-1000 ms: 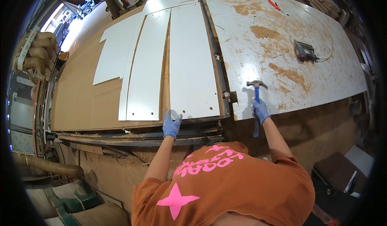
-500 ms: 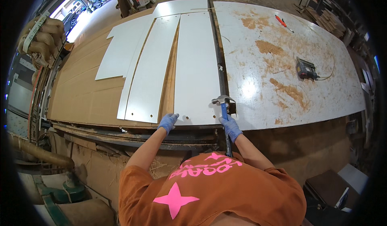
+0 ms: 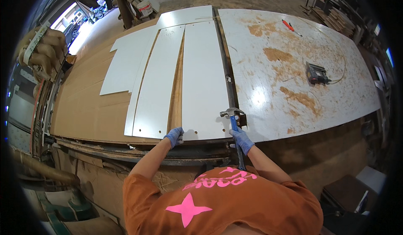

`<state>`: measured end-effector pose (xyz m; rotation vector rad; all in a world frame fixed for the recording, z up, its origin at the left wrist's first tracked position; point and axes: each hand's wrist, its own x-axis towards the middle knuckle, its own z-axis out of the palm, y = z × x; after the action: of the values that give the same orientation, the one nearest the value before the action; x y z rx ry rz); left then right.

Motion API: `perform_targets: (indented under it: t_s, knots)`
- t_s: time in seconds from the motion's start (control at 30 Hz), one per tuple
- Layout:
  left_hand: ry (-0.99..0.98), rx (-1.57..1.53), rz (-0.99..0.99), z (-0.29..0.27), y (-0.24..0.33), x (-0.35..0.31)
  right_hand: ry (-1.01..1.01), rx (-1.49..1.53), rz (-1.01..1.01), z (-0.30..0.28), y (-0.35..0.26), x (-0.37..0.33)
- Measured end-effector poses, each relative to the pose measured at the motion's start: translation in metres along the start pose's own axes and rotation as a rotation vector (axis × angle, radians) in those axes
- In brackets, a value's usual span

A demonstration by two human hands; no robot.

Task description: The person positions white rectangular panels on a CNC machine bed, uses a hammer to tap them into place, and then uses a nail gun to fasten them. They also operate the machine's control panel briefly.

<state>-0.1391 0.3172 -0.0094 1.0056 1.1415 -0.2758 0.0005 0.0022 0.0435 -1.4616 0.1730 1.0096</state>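
My right hand [image 3: 242, 141], in a blue glove, is closed round the blue handle of a claw hammer [image 3: 234, 121]. The hammer's metal head points away from me, over the near right corner of a long white panel [image 3: 205, 84]. At that panel's near left corner, my left hand [image 3: 174, 137], gloved too, has its fingers curled at the edge; part of the grip is hidden. Left of it lies a second white panel [image 3: 157, 84]. A narrow wedge-shaped gap between the two shows brown wood [image 3: 176, 109]. Both panels have small holes along their near ends.
More white pieces [image 3: 124, 63] lie on brown cardboard [image 3: 79, 96] at left. Right of a dark gap, a large white board [image 3: 260, 121] carries sawdust, a black power tool [image 3: 317, 73] with a cord and a red-handled tool [image 3: 288, 25]. Ribbed hoses [image 3: 42, 50] stand far left.
The whole scene sits slightly lower in view. My left hand has drawn back a little from the panel's corner toward me. The hammer stays in my right hand at the same corner.
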Motion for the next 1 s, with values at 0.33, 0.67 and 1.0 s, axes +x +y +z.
perform_targets:
  t_s: [0.33,0.67,1.0]
  knots:
    - [-0.021,0.012,-0.012,0.004,0.012,-0.019,-0.031,0.108,0.017,-0.004,0.006,0.03]
    - [-0.028,0.074,0.146,0.014,0.01,-0.035,0.038,-0.146,-0.176,0.005,0.006,0.025]
    - [-0.26,-0.085,0.427,0.004,0.029,-0.066,-0.026,-0.088,-0.34,0.025,-0.034,-0.014]
